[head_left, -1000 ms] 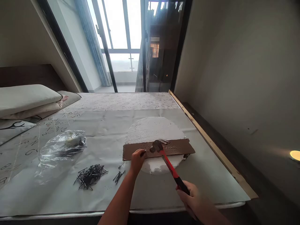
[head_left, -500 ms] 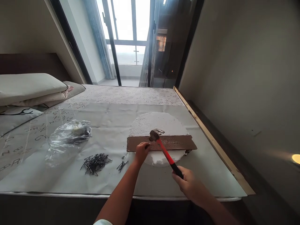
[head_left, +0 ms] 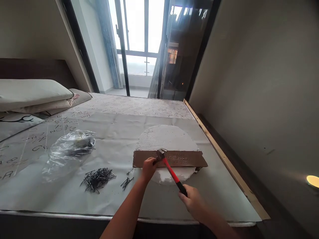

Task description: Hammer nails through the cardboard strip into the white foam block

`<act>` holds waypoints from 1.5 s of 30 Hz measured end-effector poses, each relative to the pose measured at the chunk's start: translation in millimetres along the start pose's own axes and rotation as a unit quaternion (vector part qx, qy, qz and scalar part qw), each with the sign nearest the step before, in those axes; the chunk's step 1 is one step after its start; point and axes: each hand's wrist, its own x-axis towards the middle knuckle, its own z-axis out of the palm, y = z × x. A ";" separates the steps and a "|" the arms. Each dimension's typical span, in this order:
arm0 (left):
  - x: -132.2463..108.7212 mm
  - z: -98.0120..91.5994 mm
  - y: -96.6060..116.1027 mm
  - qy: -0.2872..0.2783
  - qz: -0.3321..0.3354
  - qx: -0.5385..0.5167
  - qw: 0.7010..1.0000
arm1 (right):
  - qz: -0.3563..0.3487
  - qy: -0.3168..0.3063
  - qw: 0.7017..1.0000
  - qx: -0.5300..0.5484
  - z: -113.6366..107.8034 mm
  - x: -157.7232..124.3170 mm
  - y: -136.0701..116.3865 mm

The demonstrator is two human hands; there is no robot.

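Observation:
In my right hand [head_left: 191, 200] is a claw hammer [head_left: 171, 172] with a red and black handle, gripped near its end. Its metal head is low over a brown board [head_left: 183, 159], right beside my left fingertips. My left hand [head_left: 149, 167] is pinched at the board's near side on a nail, mostly hidden by the fingers and hammer head. Several small nail points or holes dot the board. Beneath the board lies a round white foam-like disc [head_left: 169, 136]. Left of my left forearm are a few loose nails [head_left: 127, 182] and a larger nail pile [head_left: 98, 179].
A clear plastic bag [head_left: 69, 151] with dark contents lies left on the grey sheet [head_left: 117, 132] covering the mattress. Pillows [head_left: 35, 91] are stacked at the far left. A wooden rail [head_left: 224, 159] runs along the right edge beside the wall. Glass doors stand beyond.
The hammer head has come down closer to the board and my left fingertips. The whole view has tilted slightly up. My left hand keeps its pinch at the same part of the board.

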 end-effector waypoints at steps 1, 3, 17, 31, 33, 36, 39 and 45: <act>-0.3 -0.3 0.0 -0.002 0.003 0.000 1.000 | 0.001 -0.004 1.000 -0.001 0.3 -0.6 -0.1; -0.7 -0.7 0.1 -0.005 0.007 0.001 1.000 | -0.016 0.002 1.000 0.005 0.2 -2.1 0.0; -0.4 -2.9 -2.1 0.001 0.015 -0.020 1.000 | -0.066 0.039 0.997 0.018 13.4 -6.4 9.4; -44.9 -108.6 -27.4 0.239 -0.157 0.029 0.958 | 0.015 -0.016 0.980 0.195 52.6 5.5 61.0; -65.3 -115.4 -49.5 0.177 -0.171 0.082 0.966 | 0.037 -0.043 0.960 0.273 57.4 2.8 72.0; -93.5 -117.7 -79.9 0.046 -0.189 0.155 0.969 | 0.062 -0.077 0.929 0.357 66.1 7.1 92.4; -108.0 -113.2 -96.6 -0.048 -0.197 0.219 0.954 | 0.071 -0.099 0.904 0.410 74.4 15.5 112.2; -99.0 -107.0 -97.9 -0.149 -0.214 0.300 0.918 | 0.067 -0.121 0.872 0.470 78.8 23.2 127.8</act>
